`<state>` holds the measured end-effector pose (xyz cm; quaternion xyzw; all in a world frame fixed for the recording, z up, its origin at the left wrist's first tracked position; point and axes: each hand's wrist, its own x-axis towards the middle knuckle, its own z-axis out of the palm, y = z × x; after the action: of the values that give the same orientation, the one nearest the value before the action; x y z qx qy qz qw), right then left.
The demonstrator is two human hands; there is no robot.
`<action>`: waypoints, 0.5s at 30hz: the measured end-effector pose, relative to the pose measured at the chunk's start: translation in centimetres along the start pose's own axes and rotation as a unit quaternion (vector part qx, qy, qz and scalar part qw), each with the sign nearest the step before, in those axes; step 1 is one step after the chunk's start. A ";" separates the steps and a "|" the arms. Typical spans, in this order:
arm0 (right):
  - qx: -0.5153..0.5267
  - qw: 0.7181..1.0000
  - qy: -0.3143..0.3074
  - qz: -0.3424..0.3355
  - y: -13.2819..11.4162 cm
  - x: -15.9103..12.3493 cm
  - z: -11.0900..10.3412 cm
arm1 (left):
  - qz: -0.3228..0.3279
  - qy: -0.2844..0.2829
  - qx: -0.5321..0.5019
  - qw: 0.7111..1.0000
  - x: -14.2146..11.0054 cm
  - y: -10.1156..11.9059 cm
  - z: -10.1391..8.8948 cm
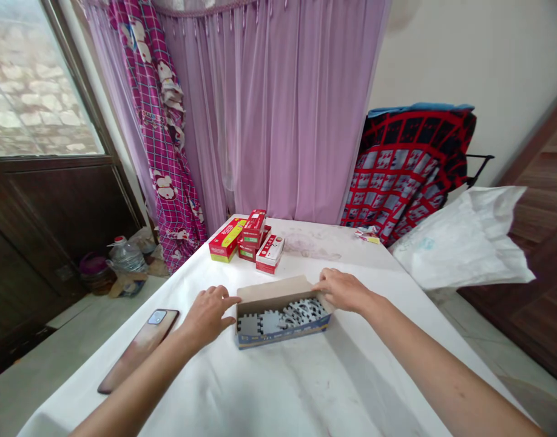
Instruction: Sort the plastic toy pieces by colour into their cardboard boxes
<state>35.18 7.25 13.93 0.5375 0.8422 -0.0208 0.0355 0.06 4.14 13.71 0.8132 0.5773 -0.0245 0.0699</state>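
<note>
A low cardboard box [283, 321] with a blue printed front sits at 12 o'clock from the person, its plain flap standing up along the far side. Inside, grey interlocking puzzle tiles [272, 321] lean in a row on edge, a packing that seems to suit their notched sides. The left hand [208, 315] is half open with spread fingers, its index fingertip reaching the box's 9 o'clock end and holding nothing. The right hand [342, 290] lies nearly flat and open, its fingers [323, 285] resting on the 3 o'clock corner without closing around it. Placed at both ends, the hands appear to frame the box rather than lift it.

A smartphone [139, 349] lies face down at 9 o'clock from the box, beside the left forearm. Red cartons [253, 240] stand grouped at 12 o'clock on the white-covered table [278, 388]. Beyond the table hang lilac curtains [278, 109]; a water jug [126, 256] stands on the floor at 10 o'clock, and a white plastic bag [460, 240] bulges at 2 o'clock.
</note>
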 end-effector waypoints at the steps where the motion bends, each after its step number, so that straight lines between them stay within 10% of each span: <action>1: -0.018 1.000 -0.005 0.014 -0.6 -0.1 -0.3 | -0.008 -0.001 0.004 1.000 -0.2 0.4 -0.1; 15: 0.034 0.983 -0.073 0.165 -3.4 1.4 -2.0 | -0.074 -0.078 -0.059 0.992 0.6 2.5 -0.6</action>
<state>31.49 7.22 15.80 0.6674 0.7357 -0.0821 0.0817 2.58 3.93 14.42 0.7585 0.6288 -0.0590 0.1608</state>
